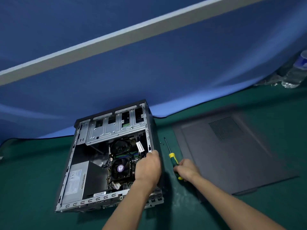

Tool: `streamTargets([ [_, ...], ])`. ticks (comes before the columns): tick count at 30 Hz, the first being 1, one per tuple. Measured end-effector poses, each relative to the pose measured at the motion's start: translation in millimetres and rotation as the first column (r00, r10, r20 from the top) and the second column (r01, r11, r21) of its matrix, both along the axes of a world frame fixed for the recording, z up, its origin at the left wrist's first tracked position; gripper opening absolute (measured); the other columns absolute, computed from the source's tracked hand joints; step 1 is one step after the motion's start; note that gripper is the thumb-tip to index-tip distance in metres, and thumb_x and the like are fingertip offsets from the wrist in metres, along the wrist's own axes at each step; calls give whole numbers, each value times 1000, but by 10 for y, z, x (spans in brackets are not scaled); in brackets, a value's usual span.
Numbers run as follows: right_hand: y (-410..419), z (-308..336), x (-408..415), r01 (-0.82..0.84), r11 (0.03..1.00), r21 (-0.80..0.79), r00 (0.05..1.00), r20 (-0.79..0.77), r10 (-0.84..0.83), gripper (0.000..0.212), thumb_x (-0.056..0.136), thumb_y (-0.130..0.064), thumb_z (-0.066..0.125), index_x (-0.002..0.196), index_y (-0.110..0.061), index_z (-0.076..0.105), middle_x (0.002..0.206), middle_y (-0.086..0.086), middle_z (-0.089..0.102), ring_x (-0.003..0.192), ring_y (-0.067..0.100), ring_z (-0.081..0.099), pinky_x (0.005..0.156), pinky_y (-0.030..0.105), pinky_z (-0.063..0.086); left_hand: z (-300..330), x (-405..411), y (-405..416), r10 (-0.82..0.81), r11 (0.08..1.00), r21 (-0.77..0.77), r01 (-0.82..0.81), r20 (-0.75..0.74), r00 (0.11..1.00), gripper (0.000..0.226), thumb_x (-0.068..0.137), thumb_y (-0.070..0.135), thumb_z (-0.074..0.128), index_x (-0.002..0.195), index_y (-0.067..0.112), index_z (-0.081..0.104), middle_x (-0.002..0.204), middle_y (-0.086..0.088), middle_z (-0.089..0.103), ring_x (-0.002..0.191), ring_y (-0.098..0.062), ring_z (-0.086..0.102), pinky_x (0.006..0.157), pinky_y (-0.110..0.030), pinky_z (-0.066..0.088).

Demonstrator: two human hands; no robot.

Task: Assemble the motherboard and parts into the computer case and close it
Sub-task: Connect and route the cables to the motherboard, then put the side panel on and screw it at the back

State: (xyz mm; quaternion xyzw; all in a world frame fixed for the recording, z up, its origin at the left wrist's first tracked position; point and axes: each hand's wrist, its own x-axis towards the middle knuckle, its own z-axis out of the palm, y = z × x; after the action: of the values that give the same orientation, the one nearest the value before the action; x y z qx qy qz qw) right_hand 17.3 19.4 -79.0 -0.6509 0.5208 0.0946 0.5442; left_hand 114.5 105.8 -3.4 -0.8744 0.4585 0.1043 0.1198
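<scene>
The left hand (148,166) grips the right edge of the open computer case (106,156) at lower centre, hiding the motherboard's right part. The right hand (187,170) grasps the screwdriver (172,159); the side panel (232,151) is blurred.

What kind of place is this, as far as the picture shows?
Probably a computer repair or assembly workbench. An open computer case lies on a green mat, its side panel laid beside it. The right hand grips a screwdriver, and a blue partition backs the bench.
</scene>
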Motion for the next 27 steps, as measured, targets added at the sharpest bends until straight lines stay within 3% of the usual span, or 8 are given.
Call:
streamTargets([
  [4,-5,-142,40,-137,977,-161,985,-123,118,22,82,-27,61,96,-10,58,83,6,62,80,26,64,65,31,49,30,-38,-39,-20,995,96,15,56,998,21,98,9,35,118,8,40,116,-9,56,101,-26,65,70,-31,48],
  [8,-10,-249,82,-281,919,-276,952,-203,230,32,89,-35,57,106,-7,57,96,9,63,90,28,63,69,30,47,3,-32,-51,-26,993,118,15,94,995,22,94,5,37,115,9,40,113,-8,57,97,-24,66,63,-28,43],
  [10,-22,-254,100,-331,864,-379,937,-237,255,39,95,-41,46,109,-7,57,109,11,63,99,29,62,73,31,45,-7,-27,-51,-29,991,130,14,109,994,22,93,5,38,114,10,40,112,-7,58,96,-22,66,62,-27,42],
  [13,-105,-266,39,-457,710,-536,882,-377,283,30,97,-29,41,119,-9,44,123,10,51,109,26,55,83,33,46,-15,-25,-46,-31,992,128,16,114,993,22,92,3,39,112,10,41,111,-7,58,94,-21,67,61,-26,43],
  [16,-170,-311,-89,-604,631,-487,765,-575,290,37,92,-27,47,123,-12,33,123,13,42,112,29,45,93,37,45,-13,-35,-42,-13,994,110,5,76,997,20,93,4,40,112,10,41,110,-7,58,93,-22,67,58,-26,39],
  [19,-96,-357,-107,-658,615,-435,704,-645,297,58,93,-22,44,142,-9,17,131,22,37,123,43,39,101,45,37,47,-27,-23,54,998,31,-53,-19,998,16,97,7,36,111,10,42,110,-8,57,92,-26,65,61,-29,39],
  [22,39,-360,-89,-727,587,-357,614,-721,321,65,97,-10,40,149,-1,2,142,38,24,129,57,29,100,46,42,100,-23,25,90,991,-85,-104,-157,984,14,100,15,32,108,10,43,108,-10,56,91,-31,61,71,-36,45],
  [27,16,-93,-31,-796,479,-370,564,-740,366,57,96,4,34,146,11,6,137,48,25,123,60,38,93,48,49,112,12,57,99,987,-102,-122,-203,974,25,102,30,28,106,11,43,108,-10,56,93,-32,58,75,-37,41],
])
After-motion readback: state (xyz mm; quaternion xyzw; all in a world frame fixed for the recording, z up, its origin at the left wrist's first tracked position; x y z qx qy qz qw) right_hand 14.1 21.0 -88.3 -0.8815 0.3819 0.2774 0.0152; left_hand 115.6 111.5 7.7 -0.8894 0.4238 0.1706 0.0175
